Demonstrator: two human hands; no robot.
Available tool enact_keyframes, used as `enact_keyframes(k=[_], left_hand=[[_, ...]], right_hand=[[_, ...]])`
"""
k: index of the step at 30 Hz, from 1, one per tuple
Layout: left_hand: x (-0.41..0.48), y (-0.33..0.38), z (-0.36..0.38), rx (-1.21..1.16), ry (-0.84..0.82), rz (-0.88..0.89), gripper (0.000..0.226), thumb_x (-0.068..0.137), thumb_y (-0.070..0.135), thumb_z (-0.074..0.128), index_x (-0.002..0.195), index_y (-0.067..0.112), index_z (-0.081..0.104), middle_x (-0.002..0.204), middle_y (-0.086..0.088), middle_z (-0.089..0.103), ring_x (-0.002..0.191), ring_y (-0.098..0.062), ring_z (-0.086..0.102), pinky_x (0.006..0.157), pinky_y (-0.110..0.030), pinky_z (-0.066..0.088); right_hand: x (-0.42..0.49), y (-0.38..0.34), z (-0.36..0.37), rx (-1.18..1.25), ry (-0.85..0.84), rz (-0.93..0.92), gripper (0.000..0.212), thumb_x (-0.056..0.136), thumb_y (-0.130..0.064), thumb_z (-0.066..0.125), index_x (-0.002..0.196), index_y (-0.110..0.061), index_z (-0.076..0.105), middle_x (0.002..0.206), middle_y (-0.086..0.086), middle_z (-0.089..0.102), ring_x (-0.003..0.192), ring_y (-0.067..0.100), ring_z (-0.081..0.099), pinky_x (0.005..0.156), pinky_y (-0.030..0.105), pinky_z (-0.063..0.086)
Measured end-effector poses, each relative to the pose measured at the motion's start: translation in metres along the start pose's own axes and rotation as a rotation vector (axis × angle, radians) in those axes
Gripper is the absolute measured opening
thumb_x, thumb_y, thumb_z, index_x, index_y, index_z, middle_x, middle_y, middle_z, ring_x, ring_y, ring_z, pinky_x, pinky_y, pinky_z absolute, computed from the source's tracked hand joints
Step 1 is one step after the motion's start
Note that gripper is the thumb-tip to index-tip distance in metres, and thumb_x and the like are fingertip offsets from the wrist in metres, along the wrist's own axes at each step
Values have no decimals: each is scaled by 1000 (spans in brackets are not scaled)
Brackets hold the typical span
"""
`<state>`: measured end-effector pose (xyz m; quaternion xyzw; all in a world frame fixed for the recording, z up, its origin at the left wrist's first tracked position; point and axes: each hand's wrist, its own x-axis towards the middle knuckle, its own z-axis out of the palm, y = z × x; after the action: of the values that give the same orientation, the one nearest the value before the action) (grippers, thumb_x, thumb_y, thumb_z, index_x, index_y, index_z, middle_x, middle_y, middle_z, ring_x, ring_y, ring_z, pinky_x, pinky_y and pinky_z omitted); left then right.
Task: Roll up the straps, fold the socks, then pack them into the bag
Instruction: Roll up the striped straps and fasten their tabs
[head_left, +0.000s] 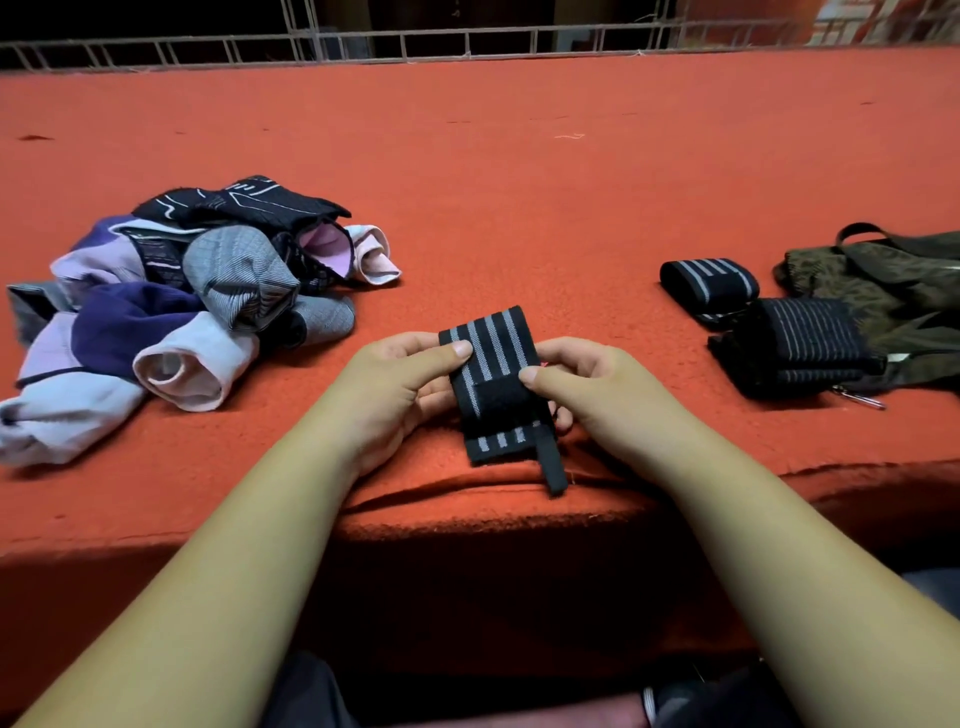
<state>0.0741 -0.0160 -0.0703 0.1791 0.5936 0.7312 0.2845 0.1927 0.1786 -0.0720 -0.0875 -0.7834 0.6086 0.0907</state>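
I hold a black strap (493, 374) with grey stripes between both hands at the lower middle of the frame, just above the near edge of the red, cloth-covered table (519, 171). My left hand (400, 384) grips the strap's left edge, thumb laid across the striped top and the other fingers curled beneath it. My right hand (587, 395) pinches the right edge, thumb pressed on the plain black patch at the strap's middle, fingers curled under. The strap is gathered into a thick flat bundle; whether rolled or folded I cannot tell. A narrow black loop (551, 462) hangs from its lower right corner over the table's front edge. At the left of the frame lies a loose heap of socks (182, 306), none folded: lilac, navy, grey check, pale pink, and black with white lines, piled on one another. At the right lie two more black striped straps, both rolled: the smaller roll (709, 283) sits higher in the frame, and the larger roll (795, 345) lies just below and to the right of it, the two seeming to touch. The dark olive bag (883, 291) lies slack at the right edge, with the larger roll against its side. A small metal clip (860, 399) pokes out by that roll's lower right. Along the top of the frame a pale wire grid (467, 41) runs behind the table.
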Motion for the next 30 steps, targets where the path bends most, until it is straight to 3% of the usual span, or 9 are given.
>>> enact_keyframes(k=[3, 8, 13, 16, 22, 27, 30], left_hand=[[-3, 0, 1, 158, -116, -33, 24, 102, 11, 66, 124, 4, 70, 119, -15, 78, 107, -25, 75, 90, -30, 60], [-2, -5, 3, 258, -94, -8, 26, 98, 6, 71, 124, 7, 73, 119, -31, 73, 107, -37, 70, 100, -53, 50], [1, -6, 8, 129, -66, 14, 35, 96, -2, 68, 131, -2, 65, 121, -23, 75, 116, -36, 73, 103, -42, 58], [3, -4, 19, 67, -27, 18, 36, 96, -2, 67, 132, -4, 64, 122, -22, 75, 111, -29, 74, 93, -34, 62], [19, 1, 55, -21, 48, -15, 33, 96, -2, 68, 128, -5, 67, 118, -22, 77, 97, -23, 78, 76, -25, 61], [55, 6, 98, -46, 65, -19, 30, 95, -5, 69, 125, -10, 67, 116, -25, 76, 112, -35, 75, 96, -35, 62], [83, 4, 127, -48, 55, -58, 26, 94, -8, 68, 120, -11, 69, 113, -26, 77, 109, -34, 76, 94, -35, 63]], right_hand=[[3, 2, 0, 64, 98, 1, 17, 103, -21, 66, 117, -18, 76, 85, 7, 70, 67, 16, 58, 62, 28, 48], [3, 2, 1, 130, 140, 10, 19, 105, -20, 66, 124, -18, 70, 76, -3, 71, 56, 8, 58, 55, 22, 49], [3, 0, -1, 119, 152, -26, 26, 104, -29, 68, 130, -31, 70, 86, 10, 74, 66, 18, 64, 63, 35, 53], [4, 1, -3, 165, 191, -11, 26, 103, -34, 68, 129, -35, 71, 100, 17, 77, 78, 27, 69, 69, 45, 55], [5, -5, -21, 219, 356, 31, 20, 106, -28, 64, 123, -22, 74, 102, -1, 82, 86, 9, 77, 70, 27, 58], [6, -3, -43, 237, 524, 94, 24, 106, -29, 56, 124, -25, 70, 97, 3, 79, 65, 9, 68, 60, 30, 58], [5, -1, -57, 243, 592, 146, 25, 103, -41, 55, 122, -30, 67, 92, -6, 78, 66, 8, 72, 58, 29, 58]])
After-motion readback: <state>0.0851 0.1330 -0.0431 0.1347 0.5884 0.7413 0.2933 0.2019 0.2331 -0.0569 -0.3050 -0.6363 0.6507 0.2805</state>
